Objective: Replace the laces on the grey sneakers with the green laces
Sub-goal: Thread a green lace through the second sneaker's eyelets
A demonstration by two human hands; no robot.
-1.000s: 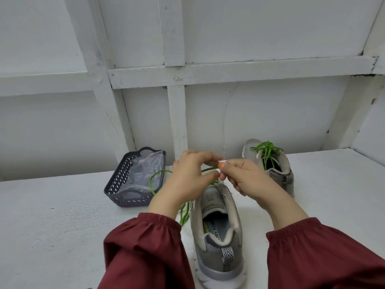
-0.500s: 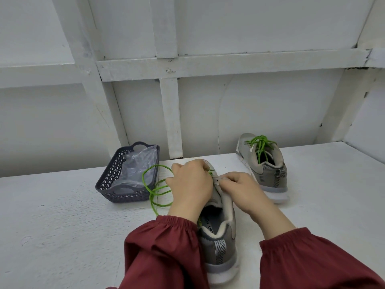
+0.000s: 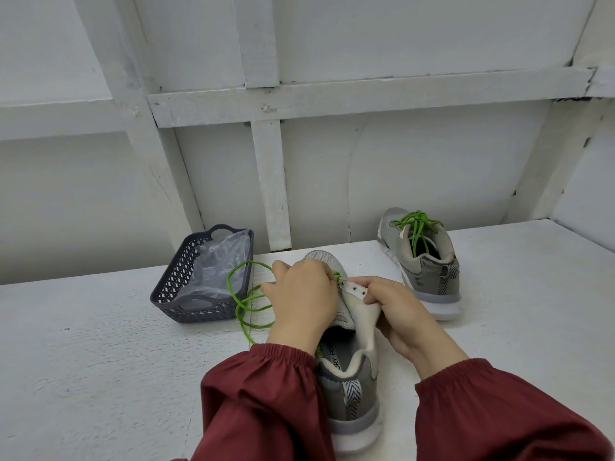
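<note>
The left hand (image 3: pixel 299 301), in a dark red sleeve (image 3: pixel 263 397), lies knuckles-up over the front of the near grey sneaker (image 3: pixel 352 387). Its fingers are curled and pinch the bright green lace (image 3: pixel 246 304) at the eyelets. The right hand (image 3: pixel 399 314) pinches the sneaker's white eyelet flap (image 3: pixel 357 294) between thumb and curled fingers, folding it outward (two eyelet holes show on it). This sneaker stands towards the near edge of the white painted tabletop (image 3: pixel 100 361), heel nearest the person.

Towards the back edge on the left sits a dark grey plastic lattice basket (image 3: pixel 179 287) holding a crumpled clear plastic bag (image 3: pixel 216 264); slack loops of the lace lie just beside it. At the back edge on the right stands the far grey sneaker (image 3: pixel 429 271), threaded with a second green lace (image 3: pixel 416 227). Behind rises a white boarded wall (image 3: pixel 432 161) with battens.
</note>
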